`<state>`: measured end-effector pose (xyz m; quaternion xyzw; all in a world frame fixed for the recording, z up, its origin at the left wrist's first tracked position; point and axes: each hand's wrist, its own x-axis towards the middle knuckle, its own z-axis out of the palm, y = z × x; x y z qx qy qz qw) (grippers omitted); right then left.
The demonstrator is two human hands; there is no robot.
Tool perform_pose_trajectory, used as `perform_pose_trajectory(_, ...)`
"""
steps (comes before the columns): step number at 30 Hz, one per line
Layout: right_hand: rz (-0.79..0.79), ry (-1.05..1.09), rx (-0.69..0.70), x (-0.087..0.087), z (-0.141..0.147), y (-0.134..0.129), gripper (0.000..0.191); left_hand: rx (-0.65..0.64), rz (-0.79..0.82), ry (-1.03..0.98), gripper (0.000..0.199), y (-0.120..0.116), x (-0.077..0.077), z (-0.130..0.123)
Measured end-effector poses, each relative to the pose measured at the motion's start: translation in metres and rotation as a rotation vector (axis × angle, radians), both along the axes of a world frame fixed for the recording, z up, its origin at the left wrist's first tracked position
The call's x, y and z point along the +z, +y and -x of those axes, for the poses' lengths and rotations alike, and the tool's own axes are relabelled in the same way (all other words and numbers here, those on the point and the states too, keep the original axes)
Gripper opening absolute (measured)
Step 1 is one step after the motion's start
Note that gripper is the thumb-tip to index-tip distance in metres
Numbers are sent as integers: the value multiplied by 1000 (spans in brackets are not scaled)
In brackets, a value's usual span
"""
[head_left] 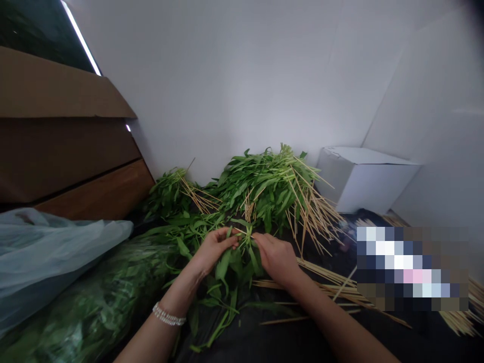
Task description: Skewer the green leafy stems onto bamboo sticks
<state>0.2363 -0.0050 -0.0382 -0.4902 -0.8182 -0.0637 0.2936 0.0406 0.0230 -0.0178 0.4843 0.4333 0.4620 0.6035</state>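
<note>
My left hand [217,247], with a beaded bracelet on its wrist, is closed in a pinch at the left side of a few leafy green stems [248,234]. My right hand [278,256] pinches one end of a thin bamboo skewer [240,231]. The skewer runs level between both hands and crosses the stems, whose leaves [236,262] hang below. Whether it pierces them is too small to tell. A loose leafy sprig [217,333] lies under my hands on the black sheet [257,345].
Behind my hands lies a large heap of skewered greens [260,176], with a smaller heap [170,189] to its left. Loose skewers [340,285] lie at right, near a white box [381,184]. Clear plastic bagging [56,247] covers greens at left, beside a cardboard box [60,156].
</note>
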Motion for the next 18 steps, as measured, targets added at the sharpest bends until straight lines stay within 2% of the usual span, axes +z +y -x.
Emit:
perform_pose_trajectory(3,-18,29,5,-1,0,1,29,95,37,-79,30,4,-1,4)
perform_pose_trajectory(10,-28,11,7,-3,1,0,29,65,179,-239,27,2,3,5)
perform_pose_trajectory(18,-5,0,-6,-2,1,0,29,115,214,-250,18,1,6,5)
